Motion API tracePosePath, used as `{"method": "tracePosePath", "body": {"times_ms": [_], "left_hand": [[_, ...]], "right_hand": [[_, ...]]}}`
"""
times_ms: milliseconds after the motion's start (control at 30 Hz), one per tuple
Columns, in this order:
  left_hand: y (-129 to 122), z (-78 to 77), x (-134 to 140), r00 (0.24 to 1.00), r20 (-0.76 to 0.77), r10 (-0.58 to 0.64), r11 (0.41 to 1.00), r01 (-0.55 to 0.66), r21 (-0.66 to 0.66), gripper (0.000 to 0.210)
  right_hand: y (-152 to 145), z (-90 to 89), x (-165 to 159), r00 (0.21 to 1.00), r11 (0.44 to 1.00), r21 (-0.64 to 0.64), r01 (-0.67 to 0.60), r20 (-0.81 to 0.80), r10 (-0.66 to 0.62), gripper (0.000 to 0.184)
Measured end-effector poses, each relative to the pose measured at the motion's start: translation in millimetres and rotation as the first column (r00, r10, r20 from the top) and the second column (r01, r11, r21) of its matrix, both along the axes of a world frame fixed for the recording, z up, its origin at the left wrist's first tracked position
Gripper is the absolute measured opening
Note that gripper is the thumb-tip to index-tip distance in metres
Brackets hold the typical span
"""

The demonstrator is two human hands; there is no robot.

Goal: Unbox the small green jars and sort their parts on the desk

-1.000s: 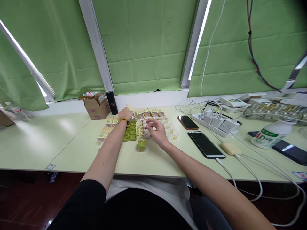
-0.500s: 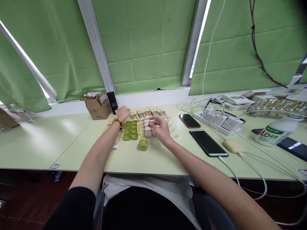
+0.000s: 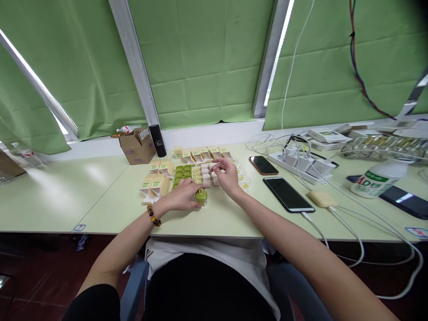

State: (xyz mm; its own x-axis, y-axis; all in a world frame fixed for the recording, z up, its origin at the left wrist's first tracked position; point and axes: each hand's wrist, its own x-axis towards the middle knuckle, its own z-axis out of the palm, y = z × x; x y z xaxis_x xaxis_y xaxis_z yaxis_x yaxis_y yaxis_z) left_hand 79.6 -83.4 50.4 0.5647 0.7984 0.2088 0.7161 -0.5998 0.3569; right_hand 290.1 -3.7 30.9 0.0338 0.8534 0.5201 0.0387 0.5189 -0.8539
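Note:
At the middle of the table, my left hand (image 3: 182, 196) has its thumb and fingers around the left side of a small clear jar with a green looped lid (image 3: 201, 197). My right hand (image 3: 227, 176) hovers over pale pink blocks (image 3: 205, 171), thumb and fingertips drawn together. Whatever lies in that pinch, if anything, is too small to make out. Left of the pink blocks are small yellow pieces (image 3: 197, 174) and green square lids (image 3: 179, 173), partly covered by my left hand. Clear containers with yellow bits (image 3: 245, 180) stand beyond my right hand.
Small folded cartons (image 3: 197, 155) line the back, with more cartons (image 3: 155, 185) at left. A cardboard box (image 3: 137, 149) and black cylinder (image 3: 157, 140) stand behind. On the right lie two phones (image 3: 289, 195), a power strip (image 3: 301, 167), cables and a white bottle (image 3: 379, 178).
My left hand has come back from the cartons at the rear to the green-lidded jar. My right hand has stayed over the pink blocks, shifting only slightly.

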Motion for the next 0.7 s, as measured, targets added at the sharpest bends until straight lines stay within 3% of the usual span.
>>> {"method": "tracePosePath", "body": {"times_ms": [133,267,367,533,633,700], "left_hand": [[13.7,5.6,2.2,0.995,0.064,0.074,0.997,-0.072,-0.026,0.037],[33.9,27.9,-0.7,0.944,0.315,0.097,0.99,-0.059,-0.129,0.042],[45.8,36.6,-0.6,0.841,0.536,0.079,0.982,0.025,-0.185,0.054],[54.7,17.7,-0.7,0.667,0.741,0.076,0.978,0.095,-0.186,0.071],[52.7,4.7,-0.8,0.654,0.753,0.07,0.986,0.069,-0.152,0.07],[49.8,0.9,0.0,0.663,0.747,0.044,0.994,0.049,-0.102,0.064]], "right_hand": [[0.9,-2.4,0.3,1.0,1.0,0.016,0.006,0.01,-0.007,0.025],[0.9,-2.9,-1.1,0.999,1.0,0.017,-0.015,-0.031,0.015,0.025],[-1.1,-2.3,-3.6,0.981,0.984,-0.081,-0.158,-0.125,0.148,0.034],[-7.7,-0.1,-7.5,0.826,0.818,-0.214,-0.533,-0.338,0.45,0.057],[-11.9,0.3,-8.6,0.756,0.745,-0.208,-0.634,-0.37,0.54,0.059],[-13.9,-0.2,-9.0,0.754,0.746,-0.187,-0.639,-0.342,0.561,0.058]]}}
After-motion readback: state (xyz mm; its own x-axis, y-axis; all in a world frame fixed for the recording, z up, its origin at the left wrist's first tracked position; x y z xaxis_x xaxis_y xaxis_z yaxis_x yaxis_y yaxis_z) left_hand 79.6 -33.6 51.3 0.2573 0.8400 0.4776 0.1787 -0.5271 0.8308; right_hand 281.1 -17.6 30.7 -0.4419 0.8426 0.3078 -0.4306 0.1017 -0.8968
